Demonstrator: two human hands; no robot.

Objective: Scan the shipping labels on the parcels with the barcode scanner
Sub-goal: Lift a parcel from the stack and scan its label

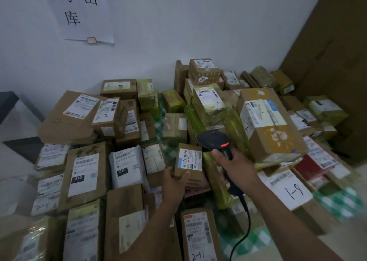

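My left hand grips the lower end of a small brown cardboard parcel and holds it upright, with its white shipping label facing me. My right hand grips the handle of a black barcode scanner, whose red light is lit. The scanner's head sits just right of and slightly above the held parcel. Its black cable hangs down toward the bottom edge.
Many labelled cardboard parcels and bags are piled all around on a green-checked cloth. A large box stands close to the right of the scanner. A white wall with a paper sign is behind; tall cardboard is at right.
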